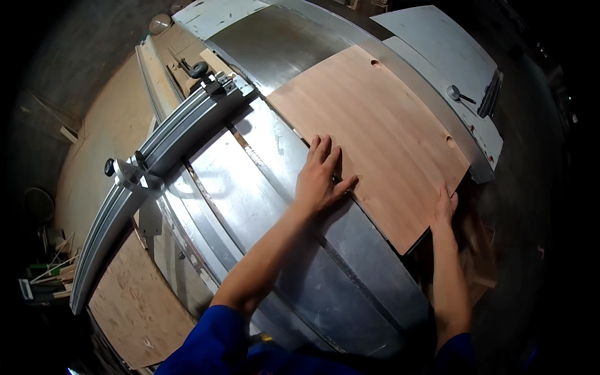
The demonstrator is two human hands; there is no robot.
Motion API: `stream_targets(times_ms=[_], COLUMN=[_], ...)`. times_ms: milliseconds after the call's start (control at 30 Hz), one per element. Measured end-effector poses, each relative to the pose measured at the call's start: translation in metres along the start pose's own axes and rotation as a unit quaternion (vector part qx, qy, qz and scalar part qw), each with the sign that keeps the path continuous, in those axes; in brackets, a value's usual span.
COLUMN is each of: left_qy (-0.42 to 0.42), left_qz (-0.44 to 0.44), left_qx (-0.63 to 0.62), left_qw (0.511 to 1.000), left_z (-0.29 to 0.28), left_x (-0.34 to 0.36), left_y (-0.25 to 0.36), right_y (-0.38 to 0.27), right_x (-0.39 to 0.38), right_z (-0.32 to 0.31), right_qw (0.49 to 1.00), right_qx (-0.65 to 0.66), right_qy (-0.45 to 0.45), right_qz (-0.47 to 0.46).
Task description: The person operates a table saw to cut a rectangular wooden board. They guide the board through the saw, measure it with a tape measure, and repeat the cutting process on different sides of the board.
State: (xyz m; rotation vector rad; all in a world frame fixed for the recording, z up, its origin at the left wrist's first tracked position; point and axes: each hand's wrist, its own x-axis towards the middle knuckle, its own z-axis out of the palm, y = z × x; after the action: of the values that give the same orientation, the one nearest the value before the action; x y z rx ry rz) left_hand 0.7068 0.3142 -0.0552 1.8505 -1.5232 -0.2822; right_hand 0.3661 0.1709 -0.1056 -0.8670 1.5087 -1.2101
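Observation:
A reddish-brown wooden panel [375,150] lies flat on the metal table of a saw, its right edge along a long metal fence [431,103]. Two small round holes show near that edge. My left hand [322,175] rests with fingers spread at the panel's left edge, the fingertips and thumb touching it. At the near right corner, my right hand [444,206] grips the panel's end, thumb on top and the other fingers mostly hidden beneath. No saw blade can be made out.
To the left, a grey crosscut fence [187,125] with black knobs crosses the slotted metal table [250,181]. Another board [140,297] sits at lower left. A pale plate [437,37] with a lever [459,95] stands beyond the right fence. Wood offcuts [478,256] lie below, at right.

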Motion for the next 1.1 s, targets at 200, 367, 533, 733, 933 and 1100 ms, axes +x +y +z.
stream_targets(times_ms=[200, 367, 533, 733, 933, 1100], left_qy=[0.022, 0.039, 0.043, 0.036, 0.175, 0.186], left_qz=[0.005, 0.011, 0.033, 0.057, -0.010, -0.011], left_qx=[-0.025, -0.036, -0.007, -0.028, -0.255, -0.260], left_qw=[0.999, 0.999, 0.998, 0.997, 0.951, 0.948], left_z=[0.005, 0.002, 0.003, 0.003, 0.001, -0.012], left_x=[-0.003, -0.001, -0.001, -0.003, -0.005, 0.002], left_y=[-0.002, -0.002, -0.004, -0.013, -0.031, -0.029], right_y=[0.005, 0.014, 0.021, -0.039, -0.061, -0.044], right_x=[0.005, 0.019, 0.033, -0.069, -0.118, -0.111], right_z=[-0.005, -0.013, -0.032, 0.046, 0.201, 0.241], right_qw=[1.000, 0.998, 0.978, 0.791, 0.727, 0.632], right_qx=[0.011, -0.045, -0.184, -0.459, -0.423, -0.499], right_qy=[0.001, 0.002, 0.031, -0.103, -0.340, -0.318], right_qz=[0.003, -0.042, -0.093, -0.390, -0.421, -0.501])
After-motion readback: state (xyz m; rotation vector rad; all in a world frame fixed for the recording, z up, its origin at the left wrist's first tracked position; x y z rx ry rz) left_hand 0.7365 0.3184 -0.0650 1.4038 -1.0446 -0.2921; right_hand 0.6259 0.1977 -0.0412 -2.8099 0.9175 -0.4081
